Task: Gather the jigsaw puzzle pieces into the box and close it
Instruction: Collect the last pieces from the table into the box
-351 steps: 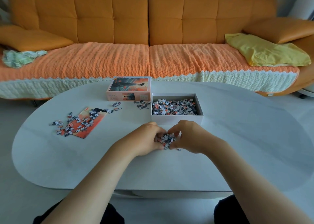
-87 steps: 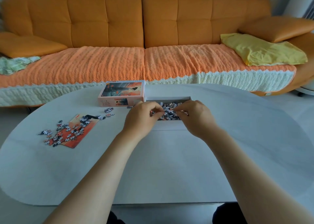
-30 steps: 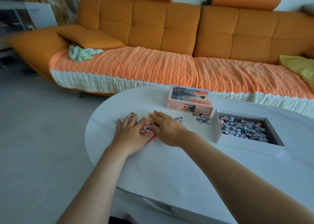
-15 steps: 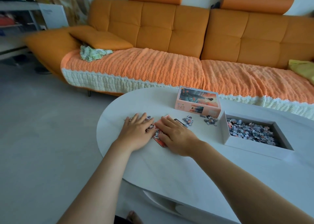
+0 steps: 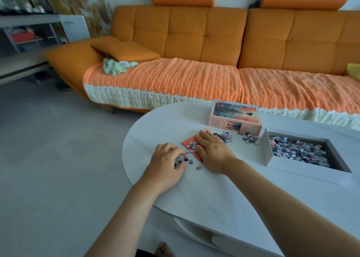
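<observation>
On table (image 5: 214, 194): left fingers (image 5: 173, 152) curl round pieces (image 5: 182, 159); right fingers (image 5: 206, 138) flat on card (image 5: 189, 141).

White on the table (image 5: 214, 194); orange, tufted in squares, on the sofa (image 5: 187, 32); orange knit with a cream hem on the throw (image 5: 175, 77); pink with a sunset print on the lid (image 5: 235, 118); grey, white and coral on the puzzle pieces (image 5: 298, 151); leafy green on the cloth (image 5: 116, 66).
</observation>
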### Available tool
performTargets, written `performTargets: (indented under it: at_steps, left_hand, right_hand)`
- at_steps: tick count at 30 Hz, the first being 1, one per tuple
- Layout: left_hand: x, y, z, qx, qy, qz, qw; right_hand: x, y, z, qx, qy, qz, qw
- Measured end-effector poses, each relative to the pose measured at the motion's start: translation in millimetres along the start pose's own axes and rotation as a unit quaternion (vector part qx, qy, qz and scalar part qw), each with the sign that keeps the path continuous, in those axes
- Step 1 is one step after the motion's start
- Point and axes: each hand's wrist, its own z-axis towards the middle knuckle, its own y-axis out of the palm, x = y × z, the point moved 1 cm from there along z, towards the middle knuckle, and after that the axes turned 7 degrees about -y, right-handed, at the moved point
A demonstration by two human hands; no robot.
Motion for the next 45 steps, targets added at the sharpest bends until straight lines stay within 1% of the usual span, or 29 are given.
performTargets:
  at_steps: [2, 4, 5, 7, 8, 9, 10, 12, 14, 16, 20, 25, 27, 29, 31, 32, 34, 36, 38, 39, 40, 43, 44, 45]
  left_hand:
    - [1.8, 2.5, 5.9, -0.001, -0.007, 0.043, 0.999]
    - [8.4, 5.4, 11.0, -0.043, -0.004, 0.077, 0.996]
    - [12.9, 8.0, 11.7, -0.070, -0.001, 0.068, 0.995]
    - [21.6, 11.4, 8.9, -0.111, -0.021, -0.001, 0.994]
    - [23.2, 11.4, 7.3, -0.108, -0.039, -0.041, 0.993]
    - [22.5, 10.8, 7.0, -0.090, -0.049, -0.066, 0.993]
    - [20.8, 9.7, 8.7, -0.060, -0.043, -0.063, 0.995]
    - [16.1, 9.2, 17.1, -0.016, 0.000, 0.017, 1.000]
    - [12.7, 10.4, 27.5, -0.029, 0.012, 0.068, 0.997]
    - [11.6, 11.9, 34.7, -0.055, -0.005, 0.075, 0.996]
    - [11.9, 10.9, 42.7, -0.045, -0.029, 0.145, 0.988]
    - [14.4, 12.1, 47.6, -0.079, -0.077, 0.218, 0.970]
    - [11.0, 10.6, 48.2, -0.074, -0.100, 0.246, 0.961]
    - [8.8, 9.5, 45.7, -0.058, -0.106, 0.260, 0.958]
    - [10.8, 12.5, 42.8, -0.062, -0.064, 0.222, 0.971]
    - [13.5, 14.9, 41.3, -0.074, -0.039, 0.188, 0.979]
    - [19.0, 17.8, 37.9, -0.102, -0.019, 0.126, 0.986]
    - [20.4, 20.1, 36.8, -0.119, -0.025, 0.098, 0.988]
    - [21.0, 22.2, 36.3, -0.142, -0.019, 0.119, 0.983]
    - [22.1, 22.7, 35.9, -0.162, -0.016, 0.136, 0.977]
    - [23.6, 22.8, 35.4, -0.183, -0.016, 0.147, 0.972]
    - [30.9, 23.4, 35.1, -0.213, -0.015, 0.154, 0.965]
    - [33.6, 24.8, 34.9, -0.211, -0.008, 0.159, 0.965]
    - [36.4, 27.2, 35.1, -0.203, 0.001, 0.169, 0.965]
  right_hand:
    - [1.2, 1.7, -1.2, 0.004, 0.002, 0.021, 1.000]
    - [2.9, 4.5, -2.4, 0.006, -0.007, 0.036, 0.999]
    - [4.0, 5.7, -2.4, 0.004, -0.015, 0.035, 0.999]
    - [5.4, 6.3, -2.2, -0.001, -0.027, 0.017, 0.999]
    - [5.4, 5.7, -2.5, -0.001, -0.030, 0.009, 0.999]
    - [5.1, 4.9, -2.9, 0.000, -0.033, 0.007, 0.999]
    - [4.5, 4.4, -3.2, 0.002, -0.036, 0.011, 0.999]
    - [3.3, 4.9, -3.7, 0.000, -0.043, 0.021, 0.999]
    - [2.4, 5.2, -4.3, 0.000, -0.050, 0.030, 0.998]
    - [2.7, 3.7, -6.9, 0.001, -0.058, 0.047, 0.997]
    - [6.8, -2.1, -21.9, 0.009, -0.095, 0.066, 0.993]
    - [16.9, -7.3, -47.2, 0.022, -0.125, 0.062, 0.990]
    - [22.2, -11.3, -53.0, 0.026, -0.105, 0.080, 0.991]
    - [29.7, -13.9, -53.5, 0.070, -0.088, 0.092, 0.989]
    - [37.8, -16.6, -46.5, 0.120, -0.058, 0.066, 0.989]
    - [42.1, -18.9, -40.6, 0.125, -0.031, 0.041, 0.991]
    - [48.6, -21.7, -29.3, 0.081, 0.036, -0.005, 0.996]
    - [53.1, -20.7, -20.5, 0.015, 0.085, -0.030, 0.996]
    - [53.9, -17.0, -17.3, -0.029, 0.105, -0.033, 0.994]
    - [53.8, -14.3, -18.1, -0.028, 0.107, -0.026, 0.993]
    - [53.9, -12.2, -20.3, -0.005, 0.104, -0.010, 0.995]
    - [52.5, -13.4, -30.7, 0.129, 0.062, 0.051, 0.988]
    - [53.6, -14.8, -33.5, 0.167, 0.056, 0.041, 0.984]
    - [55.8, -16.0, -35.1, 0.193, 0.067, 0.017, 0.979]
